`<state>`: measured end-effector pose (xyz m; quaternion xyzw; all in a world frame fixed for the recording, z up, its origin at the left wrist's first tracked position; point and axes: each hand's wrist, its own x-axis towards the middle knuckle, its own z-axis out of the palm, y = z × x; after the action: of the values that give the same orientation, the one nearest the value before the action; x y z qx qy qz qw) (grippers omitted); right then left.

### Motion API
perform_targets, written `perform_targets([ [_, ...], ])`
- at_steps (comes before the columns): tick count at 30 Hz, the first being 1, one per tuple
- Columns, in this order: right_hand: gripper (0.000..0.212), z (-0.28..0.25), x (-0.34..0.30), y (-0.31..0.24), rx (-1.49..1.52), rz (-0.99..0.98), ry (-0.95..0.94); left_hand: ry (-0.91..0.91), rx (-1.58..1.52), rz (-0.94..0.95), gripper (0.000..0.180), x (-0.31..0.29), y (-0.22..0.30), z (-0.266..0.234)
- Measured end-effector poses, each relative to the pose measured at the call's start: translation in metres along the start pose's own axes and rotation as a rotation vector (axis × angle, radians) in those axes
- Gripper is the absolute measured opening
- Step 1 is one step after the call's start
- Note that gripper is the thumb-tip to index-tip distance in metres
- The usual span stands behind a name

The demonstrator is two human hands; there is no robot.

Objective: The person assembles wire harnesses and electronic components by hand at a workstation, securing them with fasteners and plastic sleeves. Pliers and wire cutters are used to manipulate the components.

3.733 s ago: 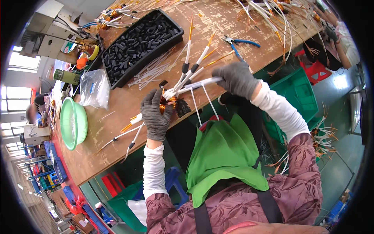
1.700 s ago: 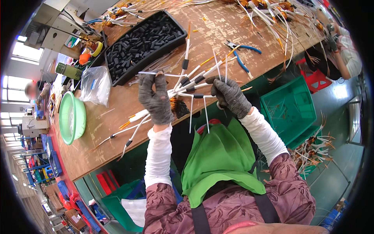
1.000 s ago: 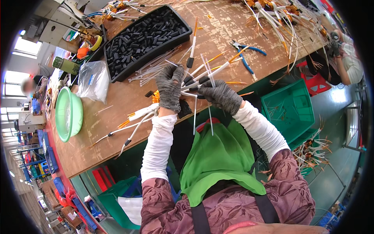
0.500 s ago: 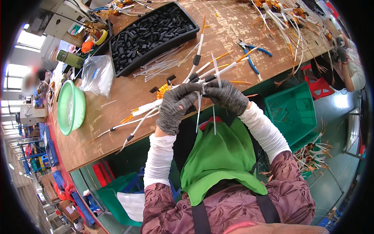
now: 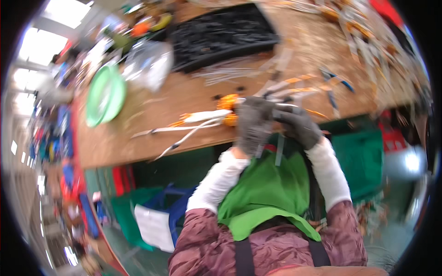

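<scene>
A copper-wound coil (image 5: 228,103) with white-sleeved wires lies near the table's front edge. My left hand (image 5: 254,125), in a dark grey glove, is closed on the wire bundle just right of the coil. Beside it my right hand (image 5: 300,126), gloved alike, has its fingers drawn together at the same bundle, pinching what looks like a white cable tie (image 5: 279,149) that hangs below the hands. Motion blur hides the exact grip. Wire ends with orange tips (image 5: 301,80) fan out beyond my hands, and other white leads (image 5: 193,129) stretch left.
A black tray (image 5: 221,37) of short black tubes stands at the back, with loose cable ties (image 5: 225,74) before it. Blue-handled pliers (image 5: 332,89) lie right. Leftward are a clear plastic bag (image 5: 149,64) and a green basin (image 5: 106,95). More wired coils (image 5: 359,32) pile up back right.
The whole view has shifted and blurred, with the table's things now farther right in it. My hands stay together at the bundle; the long tie end that stood up between them no longer shows clearly.
</scene>
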<state>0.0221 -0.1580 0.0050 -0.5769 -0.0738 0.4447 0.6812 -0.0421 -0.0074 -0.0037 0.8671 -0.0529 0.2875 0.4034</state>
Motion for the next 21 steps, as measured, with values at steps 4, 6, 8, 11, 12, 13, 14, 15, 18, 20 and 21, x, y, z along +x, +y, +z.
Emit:
perform_targets([
  [4, 0.027, -0.006, -0.014, 0.004, 0.241, 0.028, 0.099, 0.085, -0.153, 0.15, 0.027, 0.003, 0.008, 0.02],
  [6, 0.031, -0.012, -0.014, 0.021, 0.184, -0.136, 0.13, 0.189, -0.228, 0.1, 0.019, 0.002, 0.013, 0.019],
  [8, 0.032, -0.065, 0.003, 0.058, -0.123, -0.232, 0.075, 0.157, -0.027, 0.108, 0.018, -0.009, 0.007, 0.029],
  [11, 0.033, -0.051, 0.013, 0.058, -0.361, -0.395, -0.001, 0.196, -0.063, 0.124, 0.018, -0.019, -0.008, 0.023],
  [12, 0.031, -0.048, 0.009, 0.05, -0.366, -0.368, -0.01, 0.145, -0.102, 0.166, 0.018, -0.019, -0.007, 0.018],
  [13, 0.03, -0.046, 0.006, 0.044, -0.371, -0.341, -0.012, 0.09, -0.146, 0.209, 0.017, -0.018, -0.006, 0.014],
  [14, 0.03, -0.046, 0.005, 0.04, -0.375, -0.34, -0.021, 0.097, -0.141, 0.205, 0.017, -0.016, -0.005, 0.012],
  [15, 0.029, -0.046, 0.004, 0.038, -0.429, -0.366, -0.005, 0.09, -0.058, 0.235, 0.015, -0.013, -0.003, 0.01],
  [18, 0.028, -0.046, 0.003, 0.032, -0.496, -0.341, 0.009, 0.097, 0.05, 0.271, 0.013, -0.008, -0.003, 0.009],
  [20, 0.03, -0.036, -0.001, 0.028, -0.289, -0.35, -0.006, 0.036, 0.097, 0.343, 0.013, -0.003, -0.003, 0.007],
  [21, 0.03, -0.03, -0.005, 0.027, -0.292, -0.347, -0.004, 0.037, 0.093, 0.341, 0.013, -0.002, -0.005, 0.008],
])
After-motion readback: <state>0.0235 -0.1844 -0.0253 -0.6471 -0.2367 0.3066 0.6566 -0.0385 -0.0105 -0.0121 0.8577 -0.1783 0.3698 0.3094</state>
